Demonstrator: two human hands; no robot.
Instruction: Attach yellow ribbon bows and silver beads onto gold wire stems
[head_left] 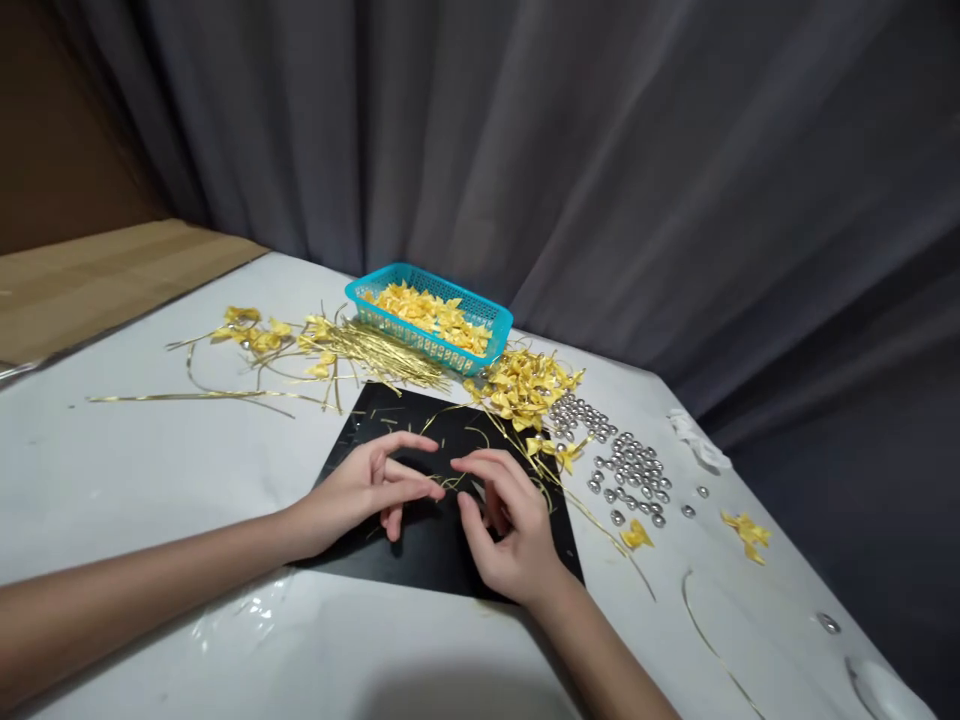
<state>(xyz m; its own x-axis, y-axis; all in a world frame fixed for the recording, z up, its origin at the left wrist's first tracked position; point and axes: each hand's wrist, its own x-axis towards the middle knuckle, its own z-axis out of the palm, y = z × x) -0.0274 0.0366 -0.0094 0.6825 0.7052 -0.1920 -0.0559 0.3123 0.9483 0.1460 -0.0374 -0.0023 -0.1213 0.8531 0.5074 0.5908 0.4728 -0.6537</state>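
My left hand [375,490] hovers over a black mat [420,565], its fingers spread apart with nothing visible in them. Facing it, my right hand [514,525] has curved fingers and a gap between thumb and forefinger. A small greyish shape shows behind its fingers, too hidden to name. Between the fingertips of both hands, thin gold wire pieces [452,482] show against the mat; I cannot tell whether a fingertip touches them. Yellow ribbon bows [525,385] with gold ties are heaped beyond my right hand.
Behind the mat stands a blue basket [487,365] of yellow bows. A bundle of gold ties [390,355] lies before it, with loose bows [262,338] to the left. Silver beads [634,465] are scattered at right, near a crumpled white piece [697,440]. A grey curtain [450,130] hangs behind.
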